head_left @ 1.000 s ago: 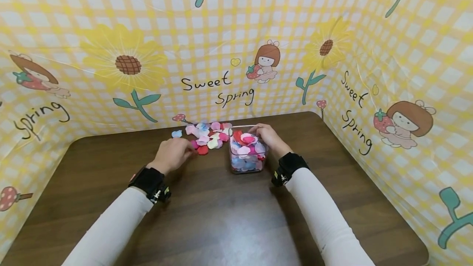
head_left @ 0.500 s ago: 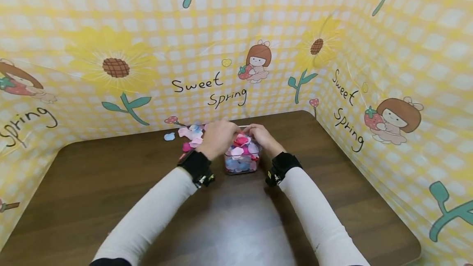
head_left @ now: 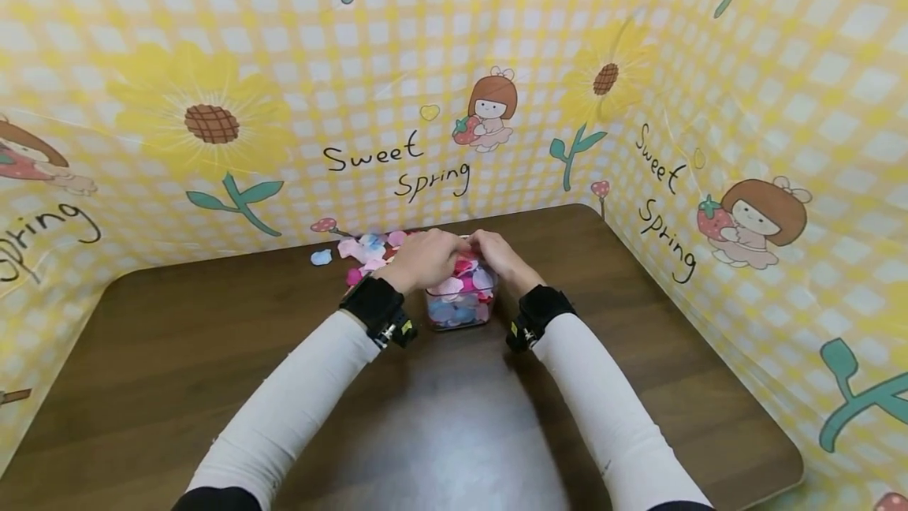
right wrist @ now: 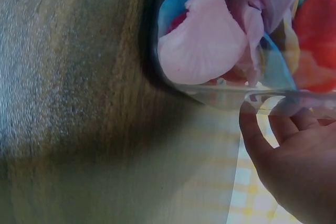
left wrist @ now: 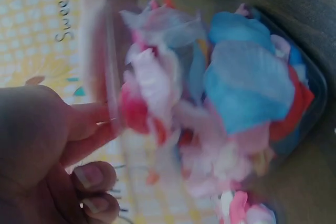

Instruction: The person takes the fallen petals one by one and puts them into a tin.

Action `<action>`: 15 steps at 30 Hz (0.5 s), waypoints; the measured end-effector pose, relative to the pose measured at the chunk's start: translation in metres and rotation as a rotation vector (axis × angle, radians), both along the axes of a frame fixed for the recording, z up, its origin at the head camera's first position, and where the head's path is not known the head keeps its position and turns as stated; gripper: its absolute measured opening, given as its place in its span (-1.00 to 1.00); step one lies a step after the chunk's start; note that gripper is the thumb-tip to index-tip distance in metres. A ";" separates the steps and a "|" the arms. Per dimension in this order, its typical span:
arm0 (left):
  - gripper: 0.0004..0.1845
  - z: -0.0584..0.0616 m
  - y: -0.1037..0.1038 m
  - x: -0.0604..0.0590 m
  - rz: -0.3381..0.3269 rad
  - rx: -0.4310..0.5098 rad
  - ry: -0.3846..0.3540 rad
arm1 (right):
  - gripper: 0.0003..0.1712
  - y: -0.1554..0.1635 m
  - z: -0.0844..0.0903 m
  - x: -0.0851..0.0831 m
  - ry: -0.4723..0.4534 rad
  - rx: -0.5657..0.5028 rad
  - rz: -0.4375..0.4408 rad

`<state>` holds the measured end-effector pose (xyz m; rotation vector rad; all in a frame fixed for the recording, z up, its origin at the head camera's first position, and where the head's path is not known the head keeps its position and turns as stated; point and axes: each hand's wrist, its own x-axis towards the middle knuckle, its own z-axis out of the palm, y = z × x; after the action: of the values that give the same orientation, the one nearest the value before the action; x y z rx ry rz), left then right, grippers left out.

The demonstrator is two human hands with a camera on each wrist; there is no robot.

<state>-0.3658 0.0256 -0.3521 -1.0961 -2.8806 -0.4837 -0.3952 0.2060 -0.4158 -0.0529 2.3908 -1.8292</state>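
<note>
A clear plastic box point(head_left: 458, 314), filled with pink, blue and red fabric petals point(left wrist: 249, 77), stands on the table. My left hand point(head_left: 427, 259) is over the left part of its top. Thumb and forefinger reach past the rim, while the other fingers curl below; whether a petal is between the fingertips is hidden. At the right side of the box, my right hand point(head_left: 500, 260) holds the rim. Its fingers point(right wrist: 254, 135) meet the clear wall in the right wrist view. Both hands' fingertips come close together above the petals.
Loose petals point(head_left: 370, 247) lie in a pile left of the box, partly behind my left hand. One light blue petal point(head_left: 321, 257) lies apart at the left. A yellow checked cloth point(head_left: 355, 85) hangs behind the brown wooden table point(head_left: 234, 322).
My left hand has moved from the loose petals rightward to the top of the box, and stays there since half a second ago. My right hand has stayed at the box.
</note>
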 end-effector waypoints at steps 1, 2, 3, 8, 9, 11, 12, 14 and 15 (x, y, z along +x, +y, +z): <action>-0.61 0.002 -0.007 0.000 -0.002 0.032 -0.007 | -0.47 0.000 0.000 -0.001 -0.006 0.008 0.004; -0.61 0.003 -0.014 0.000 0.001 0.059 -0.008 | -0.45 -0.001 0.000 -0.001 -0.009 0.019 0.009; -0.61 0.004 -0.022 -0.001 0.007 0.083 -0.007 | -0.42 -0.001 0.000 -0.002 -0.011 0.028 0.019; -0.65 0.001 -0.082 -0.006 0.130 0.119 0.047 | -0.35 -0.001 0.003 -0.003 0.016 0.070 0.059; -0.65 -0.003 -0.095 -0.007 0.168 0.115 0.044 | -0.35 -0.001 0.004 -0.003 0.013 0.070 0.062; -0.67 -0.014 -0.121 -0.008 0.244 0.094 0.020 | -0.36 -0.001 0.004 -0.003 0.001 0.062 0.059; -0.68 -0.021 -0.132 -0.008 0.279 0.078 0.007 | -0.36 -0.001 0.004 -0.002 -0.015 0.052 0.055; -0.69 -0.036 -0.149 -0.008 0.333 0.049 -0.047 | -0.37 -0.002 0.003 0.000 -0.056 0.031 0.044; -0.70 -0.043 -0.156 -0.008 0.348 0.040 -0.076 | -0.38 -0.002 0.002 0.001 -0.085 0.018 0.036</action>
<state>-0.3738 -0.1308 -0.3954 -0.5615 -3.0184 -0.5699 -0.3941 0.2036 -0.4141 -0.0155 2.3330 -1.7574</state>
